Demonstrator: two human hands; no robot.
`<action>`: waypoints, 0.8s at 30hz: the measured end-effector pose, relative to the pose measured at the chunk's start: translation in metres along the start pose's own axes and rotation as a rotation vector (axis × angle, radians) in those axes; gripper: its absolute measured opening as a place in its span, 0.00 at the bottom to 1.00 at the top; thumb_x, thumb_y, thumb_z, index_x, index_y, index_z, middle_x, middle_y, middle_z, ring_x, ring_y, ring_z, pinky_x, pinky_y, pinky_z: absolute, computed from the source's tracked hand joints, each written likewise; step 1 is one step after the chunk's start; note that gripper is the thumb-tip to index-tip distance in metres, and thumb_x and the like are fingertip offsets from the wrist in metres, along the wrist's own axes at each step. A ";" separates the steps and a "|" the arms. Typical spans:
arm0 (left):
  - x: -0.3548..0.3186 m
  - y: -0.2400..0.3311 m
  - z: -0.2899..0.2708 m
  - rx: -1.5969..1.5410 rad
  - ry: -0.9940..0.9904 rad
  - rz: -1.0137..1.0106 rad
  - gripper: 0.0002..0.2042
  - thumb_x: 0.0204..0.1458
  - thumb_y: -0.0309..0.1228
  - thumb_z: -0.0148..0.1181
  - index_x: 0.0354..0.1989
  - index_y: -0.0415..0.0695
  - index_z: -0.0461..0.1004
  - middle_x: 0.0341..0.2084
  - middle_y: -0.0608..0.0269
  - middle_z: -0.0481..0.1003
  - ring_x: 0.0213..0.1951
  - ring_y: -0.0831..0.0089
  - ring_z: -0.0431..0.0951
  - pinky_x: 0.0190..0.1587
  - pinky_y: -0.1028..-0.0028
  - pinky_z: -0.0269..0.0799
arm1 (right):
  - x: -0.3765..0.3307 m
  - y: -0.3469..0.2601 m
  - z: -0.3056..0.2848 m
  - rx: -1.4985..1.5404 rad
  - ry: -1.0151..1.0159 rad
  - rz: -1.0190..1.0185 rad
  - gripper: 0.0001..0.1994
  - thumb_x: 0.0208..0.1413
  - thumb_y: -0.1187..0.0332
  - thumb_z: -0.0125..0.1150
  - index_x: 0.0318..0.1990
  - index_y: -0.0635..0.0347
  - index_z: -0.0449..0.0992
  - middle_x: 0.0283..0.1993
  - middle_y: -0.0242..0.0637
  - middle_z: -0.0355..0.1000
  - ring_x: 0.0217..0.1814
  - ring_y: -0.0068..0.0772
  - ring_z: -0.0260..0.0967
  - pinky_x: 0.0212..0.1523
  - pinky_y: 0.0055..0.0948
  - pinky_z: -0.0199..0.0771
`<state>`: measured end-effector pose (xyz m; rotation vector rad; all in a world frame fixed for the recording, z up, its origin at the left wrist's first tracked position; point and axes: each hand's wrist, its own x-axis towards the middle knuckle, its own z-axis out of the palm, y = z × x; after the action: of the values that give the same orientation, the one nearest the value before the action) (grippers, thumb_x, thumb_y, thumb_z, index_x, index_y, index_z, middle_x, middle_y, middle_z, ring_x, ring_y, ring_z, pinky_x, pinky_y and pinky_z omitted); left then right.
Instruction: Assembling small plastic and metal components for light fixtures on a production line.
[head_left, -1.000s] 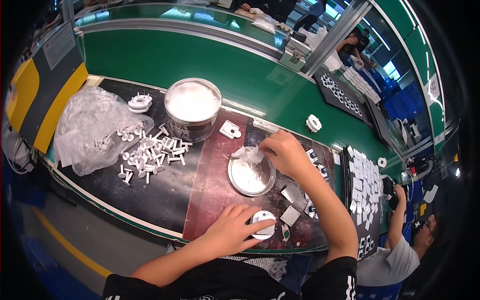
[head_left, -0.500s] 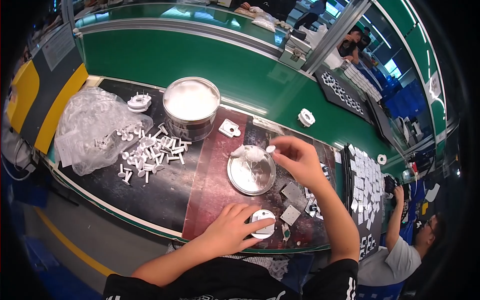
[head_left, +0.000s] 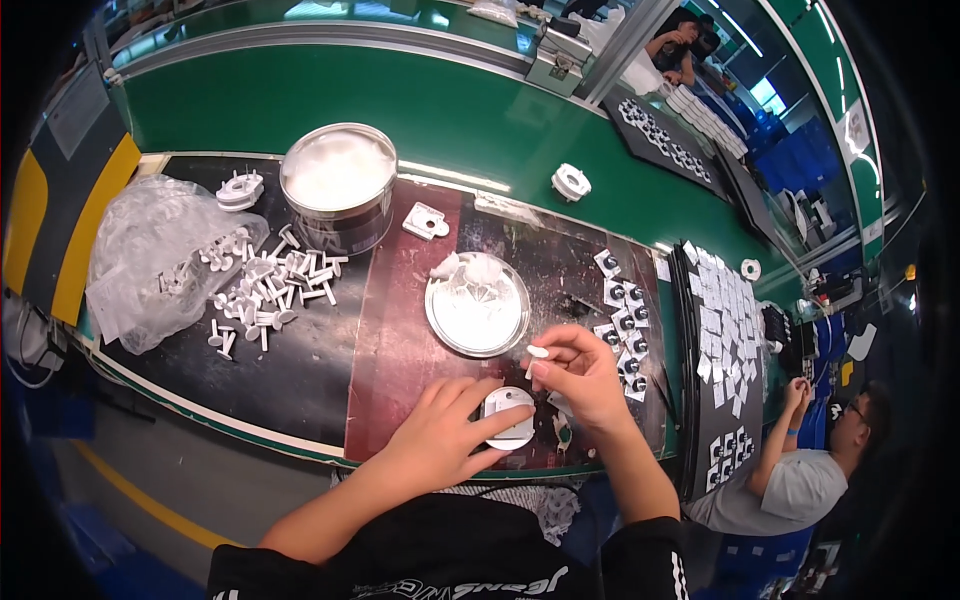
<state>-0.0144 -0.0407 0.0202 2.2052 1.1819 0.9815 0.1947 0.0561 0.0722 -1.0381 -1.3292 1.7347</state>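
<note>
My right hand (head_left: 585, 380) pinches a small white plastic pin (head_left: 537, 352) with a flat round head, held just below and right of a shiny metal plate (head_left: 436, 325). My left hand (head_left: 440, 432) rests at the bench's near edge, fingers closed round a round white plastic part (head_left: 508, 432) lying on the bench. The pin is above and to the right of that part, apart from it. White paste-like stuff (head_left: 472, 270) sits on the plate's far side. Many similar white pins (head_left: 275, 285) lie heaped at the left.
A metal tin (head_left: 340, 185) of white stuff stands behind the heap, beside a clear plastic bag (head_left: 150, 260). White parts (head_left: 426, 221) lie behind the plate. Small black-and-white pieces (head_left: 625, 320) stand to the right, before dark trays (head_left: 720, 400). A co-worker (head_left: 790, 480) sits far right.
My right hand has come down from the plate's right edge toward my left hand, with the pin still pinched. My left hand keeps its hold on the round part. The view has shifted slightly.
</note>
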 end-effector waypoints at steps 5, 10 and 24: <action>-0.001 0.000 0.001 0.012 0.016 -0.010 0.31 0.47 0.39 0.75 0.64 0.62 0.76 0.62 0.55 0.70 0.60 0.53 0.71 0.63 0.54 0.66 | -0.009 0.012 -0.005 -0.179 0.035 -0.052 0.13 0.58 0.80 0.70 0.50 0.66 0.77 0.44 0.43 0.84 0.36 0.16 0.76 0.35 0.16 0.74; 0.000 0.002 -0.002 -0.013 -0.009 -0.022 0.32 0.48 0.37 0.74 0.65 0.63 0.74 0.61 0.53 0.70 0.61 0.50 0.70 0.64 0.53 0.65 | -0.013 0.021 -0.011 -0.314 0.059 -0.114 0.13 0.58 0.81 0.70 0.50 0.68 0.78 0.45 0.42 0.84 0.35 0.11 0.73 0.33 0.12 0.67; -0.001 0.001 -0.001 -0.001 0.014 -0.015 0.32 0.46 0.37 0.75 0.64 0.62 0.77 0.64 0.54 0.70 0.59 0.54 0.71 0.62 0.55 0.66 | -0.017 0.016 -0.005 -0.356 0.023 -0.115 0.12 0.57 0.81 0.71 0.48 0.66 0.79 0.43 0.41 0.84 0.27 0.06 0.63 0.27 0.12 0.59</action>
<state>-0.0147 -0.0419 0.0214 2.1890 1.2018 0.9923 0.2051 0.0394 0.0587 -1.1440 -1.6887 1.4277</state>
